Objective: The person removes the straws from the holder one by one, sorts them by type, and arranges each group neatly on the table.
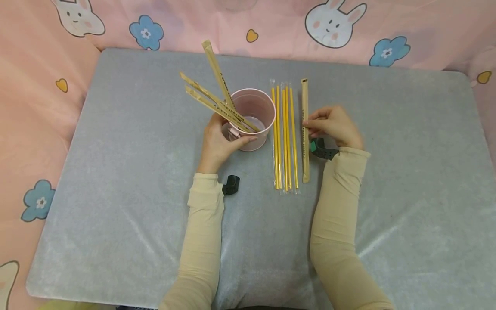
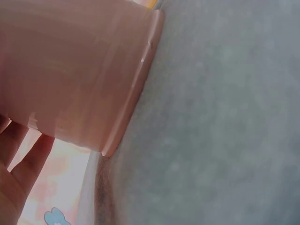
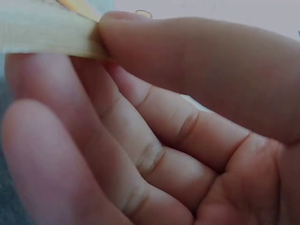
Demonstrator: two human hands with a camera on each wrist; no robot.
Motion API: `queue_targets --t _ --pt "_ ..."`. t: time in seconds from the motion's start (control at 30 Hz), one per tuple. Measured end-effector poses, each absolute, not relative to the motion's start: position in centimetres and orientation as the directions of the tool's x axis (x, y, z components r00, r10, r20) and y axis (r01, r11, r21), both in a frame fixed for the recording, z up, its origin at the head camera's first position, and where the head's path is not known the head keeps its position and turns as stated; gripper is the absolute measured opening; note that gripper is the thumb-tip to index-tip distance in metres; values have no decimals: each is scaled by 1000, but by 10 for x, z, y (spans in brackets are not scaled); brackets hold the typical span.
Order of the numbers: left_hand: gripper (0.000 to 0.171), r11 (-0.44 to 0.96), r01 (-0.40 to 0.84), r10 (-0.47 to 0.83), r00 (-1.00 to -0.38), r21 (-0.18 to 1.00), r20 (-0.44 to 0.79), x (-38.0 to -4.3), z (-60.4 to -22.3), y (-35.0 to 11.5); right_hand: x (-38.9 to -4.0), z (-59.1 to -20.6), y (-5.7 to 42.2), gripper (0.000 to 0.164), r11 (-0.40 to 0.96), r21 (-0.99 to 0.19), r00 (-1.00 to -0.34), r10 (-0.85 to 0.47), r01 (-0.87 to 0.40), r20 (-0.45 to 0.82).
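While left hand (image 1: 218,144) grips pink cup (image 1: 262,110), right hand (image 1: 336,125) pinches paper-wrapped straw (image 1: 305,137)

The paper-wrapped straw appears light and stiff, its sleeve liable to crease; a gentle mid-length hold suits it; it lies just right of the yellow straws (image 1: 288,137); right thumb and fingertips meet on it; left thumb and fingers curl about the pink cup's side.

One pink bucket (image 1: 257,103), four paper-wrapped straws (image 1: 305,159), five yellow straws (image 1: 288,137).
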State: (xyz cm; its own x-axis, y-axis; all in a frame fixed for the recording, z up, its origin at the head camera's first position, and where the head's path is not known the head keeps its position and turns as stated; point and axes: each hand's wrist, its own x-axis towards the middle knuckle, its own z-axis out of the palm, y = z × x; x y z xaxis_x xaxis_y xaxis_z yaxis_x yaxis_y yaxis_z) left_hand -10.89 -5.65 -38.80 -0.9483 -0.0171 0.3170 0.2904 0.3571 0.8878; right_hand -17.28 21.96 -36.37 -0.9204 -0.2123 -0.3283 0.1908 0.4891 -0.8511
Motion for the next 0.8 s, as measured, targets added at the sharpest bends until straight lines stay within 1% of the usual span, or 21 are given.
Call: queue_targets --t 0.33,0.6,0.8 --pt "80 348 301 -17 -945 888 326 -109 -389 -56 -175 -372 219 27 507 -838 -907 -224 204 -356" --pt "79 337 308 -19 -943 890 333 -110 -389 -56 -176 -377 217 30 527 -823 -894 -238 210 -381" --pt "78 343 304 -18 -944 889 330 -110 -389 -56 -175 -377 218 29 517 -827 -889 -240 223 -390"
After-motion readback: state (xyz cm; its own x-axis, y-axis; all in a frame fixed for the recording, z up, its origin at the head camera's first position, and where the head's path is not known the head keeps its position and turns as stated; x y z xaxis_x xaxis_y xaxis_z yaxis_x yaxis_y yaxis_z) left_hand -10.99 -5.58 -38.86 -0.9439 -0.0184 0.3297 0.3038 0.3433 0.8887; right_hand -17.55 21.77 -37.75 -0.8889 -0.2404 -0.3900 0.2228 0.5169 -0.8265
